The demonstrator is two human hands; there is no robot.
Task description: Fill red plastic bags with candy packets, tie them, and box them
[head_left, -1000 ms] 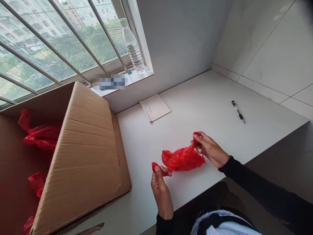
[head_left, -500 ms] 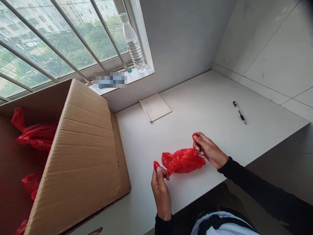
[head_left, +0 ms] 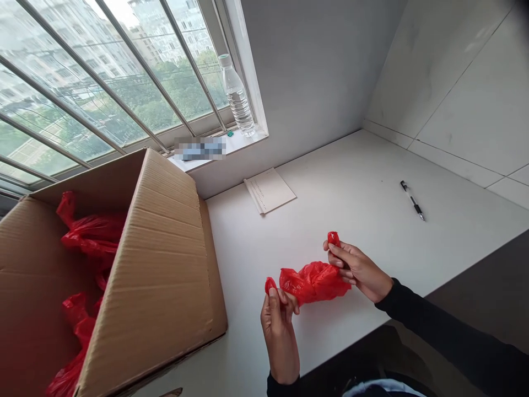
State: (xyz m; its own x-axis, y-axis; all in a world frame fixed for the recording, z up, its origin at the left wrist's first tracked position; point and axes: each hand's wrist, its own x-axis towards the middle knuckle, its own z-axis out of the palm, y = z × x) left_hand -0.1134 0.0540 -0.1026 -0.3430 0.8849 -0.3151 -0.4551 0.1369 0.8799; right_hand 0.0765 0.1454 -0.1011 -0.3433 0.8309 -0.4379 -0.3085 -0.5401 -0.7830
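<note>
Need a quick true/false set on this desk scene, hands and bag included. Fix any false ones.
1. The left hand and right hand both hold a crumpled red plastic bag. True.
2. The clear plastic bottle lies flat on the white tabletop. False: the bottle stands upright on the white windowsill.
3. More red plastic bags sit inside the brown cardboard box. True.
4. The slim black-and-clear pen lies on the pale rectangular notepad. False: the pen lies apart from the notepad, on the tabletop.

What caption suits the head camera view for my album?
Left hand and right hand pinch a red bag near an open cardboard box.
</note>
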